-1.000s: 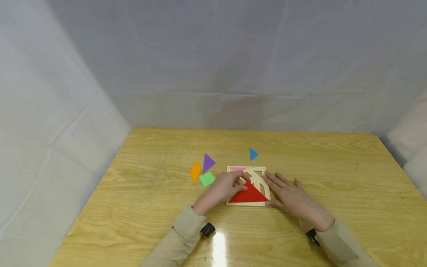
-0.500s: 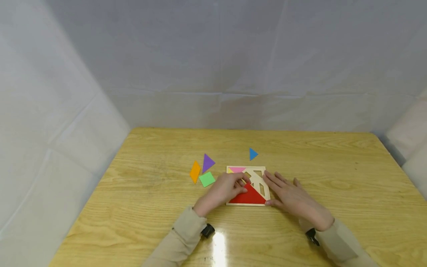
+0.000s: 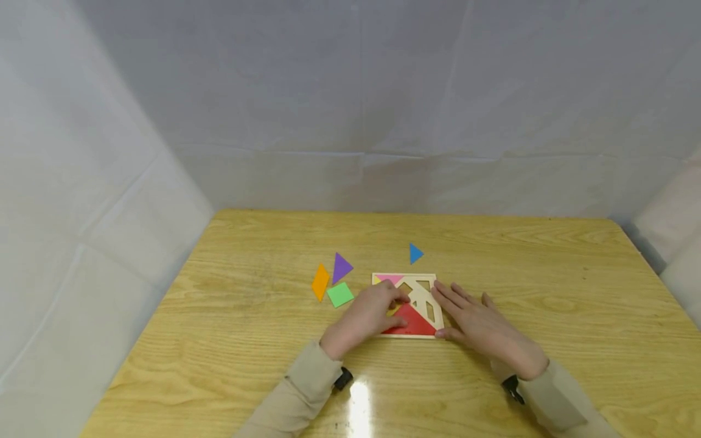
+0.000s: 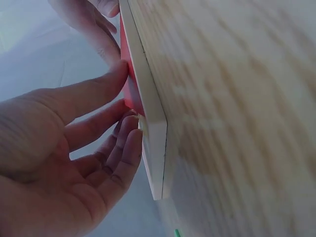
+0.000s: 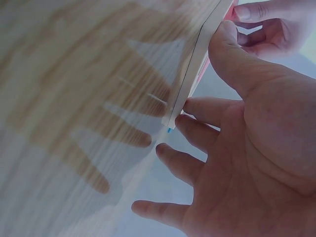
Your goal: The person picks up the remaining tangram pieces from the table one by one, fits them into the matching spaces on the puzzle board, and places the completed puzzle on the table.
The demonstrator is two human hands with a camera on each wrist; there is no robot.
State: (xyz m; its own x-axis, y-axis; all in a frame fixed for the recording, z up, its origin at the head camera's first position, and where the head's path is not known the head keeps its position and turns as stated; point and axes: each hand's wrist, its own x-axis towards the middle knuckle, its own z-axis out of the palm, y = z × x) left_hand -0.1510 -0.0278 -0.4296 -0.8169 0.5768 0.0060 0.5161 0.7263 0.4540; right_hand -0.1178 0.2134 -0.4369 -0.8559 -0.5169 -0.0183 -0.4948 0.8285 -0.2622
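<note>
And down it goes: the red triangle (image 3: 417,326), which rides higher over the wooden board (image 3: 421,296) half a second ago, now lies flat within its rim, in the half nearest the person. The left hand (image 3: 369,310) shifts with it, thumb moving further onto the red. I judge the piece seated, or very nearly. That left grip is narrow, thumb and forefinger pinching the red triangle; the right hand (image 3: 476,319) is spread wide, steady against the board's right edge, gripping nothing.

Pink (image 3: 390,278) and a bit of yellow (image 3: 376,280) show in the board's far left corner. Still waiting outside: a blue triangle (image 3: 416,253) just beyond the board; a purple triangle (image 3: 342,267), orange diamond (image 3: 320,282) and green square (image 3: 341,294) to its left.

Under the board, a wood-grained tabletop (image 3: 263,316), light glaring on the person's side; behind and beside the board, pale sheeting (image 3: 328,91).
</note>
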